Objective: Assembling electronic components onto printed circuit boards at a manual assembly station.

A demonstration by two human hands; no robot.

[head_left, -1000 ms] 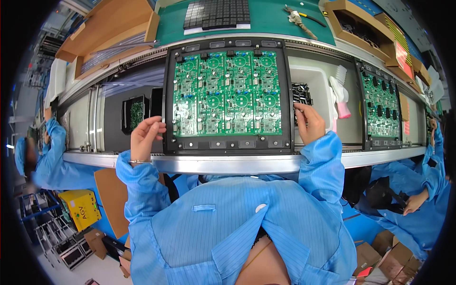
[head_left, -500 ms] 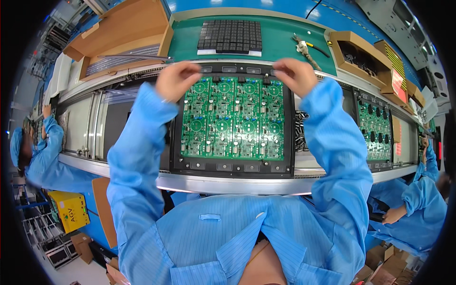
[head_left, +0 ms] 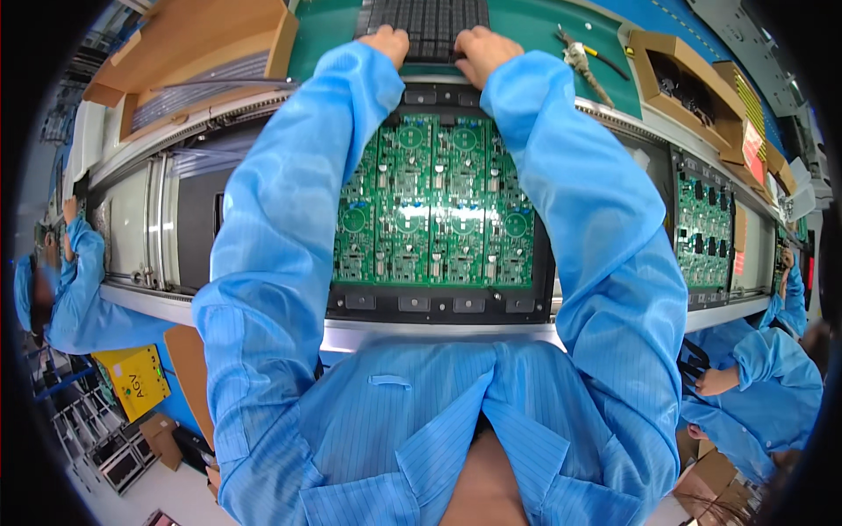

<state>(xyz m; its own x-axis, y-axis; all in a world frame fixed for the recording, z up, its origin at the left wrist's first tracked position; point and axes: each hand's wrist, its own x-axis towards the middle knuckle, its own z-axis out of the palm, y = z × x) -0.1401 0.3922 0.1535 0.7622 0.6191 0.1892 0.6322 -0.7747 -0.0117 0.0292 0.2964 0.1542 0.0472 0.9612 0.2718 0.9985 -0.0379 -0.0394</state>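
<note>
Currently holding both arms out across the black frame point(head_left: 436, 304), resting left hand point(head_left: 388, 44) at the near left corner of the black block array point(head_left: 425, 26) and right hand point(head_left: 485, 54) at its near right corner. Bending fingers on both hands; apparently touching the blocks, but not seeing enough to tell whether gripping any. Finding the array lying on the green mat point(head_left: 535, 26), just beyond the frame, running out of view at the top. Gauging progress: seeing the green circuit board panel point(head_left: 430, 219) already lying in the frame, bearing small components, showing several printed circles seemingly bare. Not spotting such blocks on its visible part; losing both side edges partly behind blue sleeves point(head_left: 272, 219). Noting a second panel point(head_left: 703, 219) farther right, already carrying rows of black parts point(head_left: 699, 188). Judging overall: boards seated, blocks not yet lifted off the mat.
</note>
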